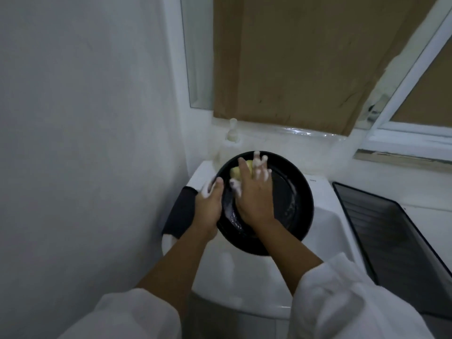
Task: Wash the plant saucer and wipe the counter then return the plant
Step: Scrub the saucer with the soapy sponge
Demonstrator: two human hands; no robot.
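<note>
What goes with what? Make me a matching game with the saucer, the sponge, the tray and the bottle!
Things:
1. saucer
2. sponge
3. tray
4. bottle

Places:
A. pressed under the right hand
B. standing behind the sink
C. gripped at its rim by the left hand
D. lying right of the sink

Pairs: 1-C, 2-A, 3-D, 4-B

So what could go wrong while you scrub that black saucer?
1. The saucer is foamy and only the left hand grips its rim, so it might slip and drop into the sink.
2. The right hand presses the sponge near the far rim; a hard push could tip the saucer.
</note>
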